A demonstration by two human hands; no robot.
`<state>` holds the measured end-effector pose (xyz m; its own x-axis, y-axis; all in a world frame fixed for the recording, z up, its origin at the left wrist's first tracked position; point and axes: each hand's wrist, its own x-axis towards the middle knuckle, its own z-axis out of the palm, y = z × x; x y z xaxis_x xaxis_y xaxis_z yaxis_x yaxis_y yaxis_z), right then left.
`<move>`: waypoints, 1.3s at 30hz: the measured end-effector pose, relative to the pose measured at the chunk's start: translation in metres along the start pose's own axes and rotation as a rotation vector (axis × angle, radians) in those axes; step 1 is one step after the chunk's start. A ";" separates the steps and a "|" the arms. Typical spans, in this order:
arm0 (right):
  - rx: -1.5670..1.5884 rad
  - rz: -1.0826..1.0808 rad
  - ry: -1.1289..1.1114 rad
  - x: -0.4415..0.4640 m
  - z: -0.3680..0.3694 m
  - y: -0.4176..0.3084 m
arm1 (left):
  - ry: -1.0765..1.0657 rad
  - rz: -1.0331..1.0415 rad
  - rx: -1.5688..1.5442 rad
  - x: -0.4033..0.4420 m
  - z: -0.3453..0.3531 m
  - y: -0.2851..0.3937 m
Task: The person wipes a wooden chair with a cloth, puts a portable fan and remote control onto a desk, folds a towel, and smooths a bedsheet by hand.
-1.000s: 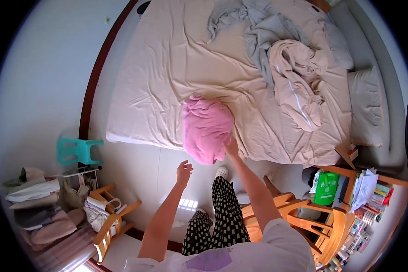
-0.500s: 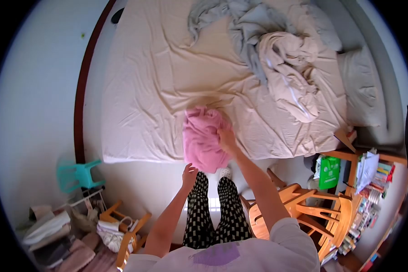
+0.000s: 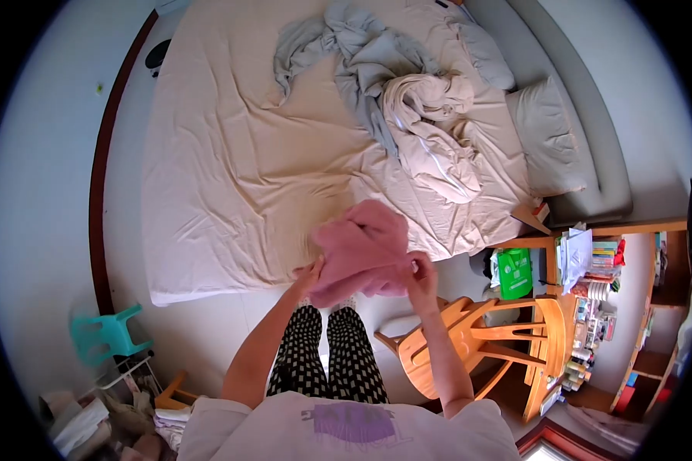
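A bundled pink cloth [image 3: 364, 247], soft and fleecy, is held up in front of me at the near edge of the bed. Whether it is a garment or a blanket I cannot make out. My left hand [image 3: 309, 275] is closed on its left side, with the fingers partly hidden by the folds. On the opposite side, my right hand [image 3: 420, 280] pinches the cloth's edge between thumb and fingers. Under it and beyond lies the wrinkled beige bed sheet [image 3: 231, 177].
A grey and beige quilt [image 3: 430, 138] lies crumpled on the bed, near pillows [image 3: 550, 138]. Wooden chairs [image 3: 484, 346] and a bookshelf [image 3: 646, 361] stand to the right, by a green bag [image 3: 514, 273]. At left are a teal stool [image 3: 108, 336] and piled clothes [image 3: 84, 422].
The pink cloth has been lifted off the bed's edge and gathered up. My left hand, free before, has taken hold of it; my right hand has shifted to its right edge. The view has turned rightward.
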<state>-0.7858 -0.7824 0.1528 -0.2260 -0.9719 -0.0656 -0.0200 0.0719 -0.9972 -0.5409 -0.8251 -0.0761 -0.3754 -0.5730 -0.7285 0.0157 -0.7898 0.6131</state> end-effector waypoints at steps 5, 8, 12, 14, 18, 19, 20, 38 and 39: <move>0.077 -0.144 0.261 0.024 -0.021 -0.053 | -0.136 0.228 0.426 -0.117 0.054 0.147; 0.214 -0.155 0.252 0.030 -0.018 -0.086 | 0.186 0.504 0.280 -0.141 0.046 0.217; -0.040 -0.171 0.118 0.043 -0.023 -0.090 | 0.037 0.962 0.306 -0.195 0.069 0.315; -0.115 -0.063 -0.005 0.055 -0.023 -0.098 | -0.076 1.167 0.367 -0.230 0.094 0.348; -0.237 -0.381 -0.015 0.077 -0.001 -0.162 | -0.103 1.007 0.863 -0.288 0.128 0.385; -0.221 -0.387 -0.024 0.082 0.007 -0.180 | -0.043 0.973 1.255 -0.280 0.135 0.379; -0.367 -0.584 -0.160 0.089 0.015 -0.194 | 0.021 0.905 1.649 -0.275 0.141 0.375; -0.800 -0.137 -0.750 0.031 0.038 0.027 | 0.074 0.709 1.603 -0.228 0.029 0.172; -0.913 -0.182 -0.759 0.035 0.032 0.043 | 0.072 0.677 1.568 -0.224 0.019 0.167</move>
<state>-0.7631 -0.8206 0.1060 0.4773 -0.8463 -0.2365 -0.7444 -0.2464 -0.6207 -0.4715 -0.8248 0.1949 -0.6451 -0.7329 -0.2160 -0.7310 0.5097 0.4538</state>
